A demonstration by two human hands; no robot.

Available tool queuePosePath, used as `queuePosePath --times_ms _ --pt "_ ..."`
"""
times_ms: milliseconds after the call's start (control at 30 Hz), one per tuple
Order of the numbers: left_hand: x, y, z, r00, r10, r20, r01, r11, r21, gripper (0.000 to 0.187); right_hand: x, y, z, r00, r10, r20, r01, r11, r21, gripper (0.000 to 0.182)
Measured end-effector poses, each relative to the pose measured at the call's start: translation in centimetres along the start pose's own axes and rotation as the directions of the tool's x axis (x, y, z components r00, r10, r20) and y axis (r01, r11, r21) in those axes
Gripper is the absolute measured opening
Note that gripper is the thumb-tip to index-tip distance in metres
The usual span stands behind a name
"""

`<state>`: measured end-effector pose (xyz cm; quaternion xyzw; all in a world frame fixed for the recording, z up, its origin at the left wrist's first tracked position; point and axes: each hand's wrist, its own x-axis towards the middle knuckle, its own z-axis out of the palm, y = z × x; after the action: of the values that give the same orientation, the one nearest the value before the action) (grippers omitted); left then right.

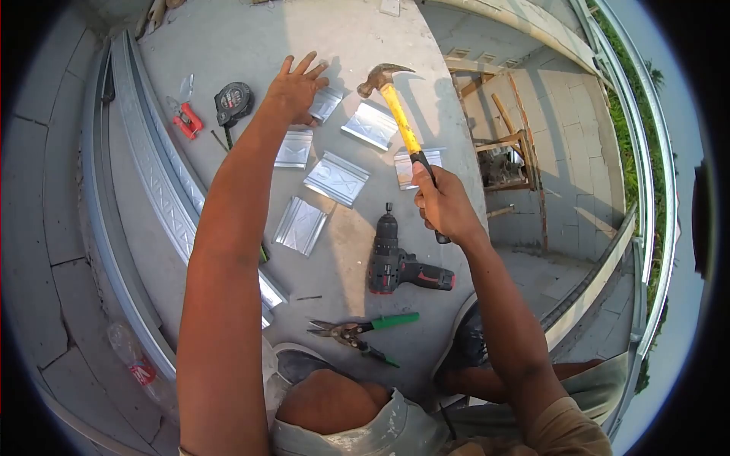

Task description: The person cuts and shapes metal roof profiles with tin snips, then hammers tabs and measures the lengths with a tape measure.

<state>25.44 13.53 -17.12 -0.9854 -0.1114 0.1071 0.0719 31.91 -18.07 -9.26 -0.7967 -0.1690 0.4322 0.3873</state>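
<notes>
My right hand point(445, 204) is wrapped round the black grip of a claw hammer point(398, 114), which has a yellow handle and a worn steel head raised over the slab. Farther left, my left hand point(296, 90) has its fingers spread, right at the edge of a short cut piece of metal channel point(327, 104). Several similar silvery pieces lie close by, among them a ribbed piece point(337, 179) in the middle, another point(369, 125) below the hammer head and a tilted one point(301, 226) nearer me.
A cordless drill point(386, 258) and green-handled tin snips point(357, 332) lie before my feet. A tape measure point(233, 102) and a red-handled tool point(187, 121) sit left. Long metal channels point(152, 163) run along the left; the slab's edge drops away right. A plastic bottle point(137, 365) lies lower left.
</notes>
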Motion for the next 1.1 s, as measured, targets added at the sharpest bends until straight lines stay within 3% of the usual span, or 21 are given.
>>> queuePosePath --times_ms 67,133,200,267,300,367,400,467,600,667,800,867,900,967,1000,1033,1100 --pt "-0.3 -0.8 0.4 0.982 -0.152 0.113 0.167 0.976 -0.141 0.100 1.5 -0.4 0.4 0.999 -0.034 0.019 0.034 0.999 -0.032 0.049" --pt "-0.4 -0.7 1.3 0.979 -0.188 0.081 0.197 0.973 -0.124 0.098 3.6 -1.4 1.1 0.982 -0.174 -0.068 0.146 0.943 -0.298 0.052" --pt "0.0 0.1 1.1 0.978 -0.201 0.054 0.206 0.971 -0.119 0.097 4.8 -2.7 2.0 0.965 -0.242 -0.099 0.207 0.939 -0.275 0.052" --pt "-0.1 0.4 -0.8 0.905 -0.348 0.244 0.398 0.896 -0.199 0.095 4.1 -4.8 3.7 0.936 -0.305 -0.176 0.260 0.936 -0.238 0.053" --pt "-0.3 0.4 -0.2 0.904 -0.349 0.248 0.400 0.894 -0.201 0.095 4.4 -4.9 4.5 0.937 -0.303 -0.172 0.259 0.936 -0.239 0.053" --pt "-0.8 0.8 1.1 0.936 -0.350 0.036 0.351 0.919 -0.179 0.094 5.1 -4.2 5.7 0.879 -0.419 -0.230 0.328 0.879 -0.346 0.052" --pt "-0.8 0.8 1.2 0.936 -0.351 0.039 0.352 0.919 -0.179 0.094 6.2 -3.3 5.9 0.880 -0.418 -0.228 0.328 0.879 -0.346 0.052" --pt "-0.9 1.0 1.2 0.926 -0.376 0.026 0.373 0.901 -0.221 0.096 8.6 -1.5 6.2 0.960 -0.269 -0.073 0.184 0.807 -0.561 0.050" --pt "-1.6 1.8 2.1 0.904 -0.426 -0.011 0.408 0.873 -0.266 0.088 6.7 -4.0 6.2 0.949 -0.310 -0.053 0.241 0.827 -0.508 0.051" --pt "-1.3 1.5 2.3 0.913 -0.406 -0.033 0.382 0.881 -0.278 0.097 7.1 -2.9 7.5 0.891 -0.407 -0.200 0.295 0.855 -0.427 0.052" --pt "-1.2 1.1 2.8 0.918 -0.390 -0.070 0.359 0.895 -0.265 0.085 8.7 -0.6 5.8 0.906 -0.373 -0.201 0.218 0.818 -0.532 0.052" --pt "-2.1 0.8 1.9 0.937 -0.343 0.066 0.346 0.887 -0.307 0.082 5.7 -2.7 4.0 0.959 -0.235 -0.161 0.180 0.937 -0.300 0.050" --pt "-2.1 1.0 2.4 0.938 -0.339 0.070 0.343 0.886 -0.311 0.082 4.8 -1.9 4.1 0.960 -0.229 -0.161 0.173 0.938 -0.301 0.050" --pt "-1.6 1.0 2.8 0.919 -0.393 0.036 0.383 0.864 -0.326 0.090 2.7 -0.2 4.8 0.903 -0.352 -0.246 0.316 0.932 -0.177 0.051" --pt "-1.5 0.9 2.6 0.919 -0.393 0.032 0.381 0.865 -0.328 0.090 2.2 1.1 5.7 0.839 -0.470 -0.273 0.407 0.876 -0.258 0.049" --pt "-1.6 0.9 2.3 0.917 -0.396 0.050 0.390 0.865 -0.317 0.090 2.5 2.7 6.2 0.838 -0.470 -0.277 0.406 0.876 -0.260 0.049" --pt "-1.5 1.2 2.2 0.917 -0.393 0.065 0.393 0.869 -0.301 0.090 3.1 5.1 7.2 0.894 -0.408 -0.187 0.277 0.830 -0.484 0.049"
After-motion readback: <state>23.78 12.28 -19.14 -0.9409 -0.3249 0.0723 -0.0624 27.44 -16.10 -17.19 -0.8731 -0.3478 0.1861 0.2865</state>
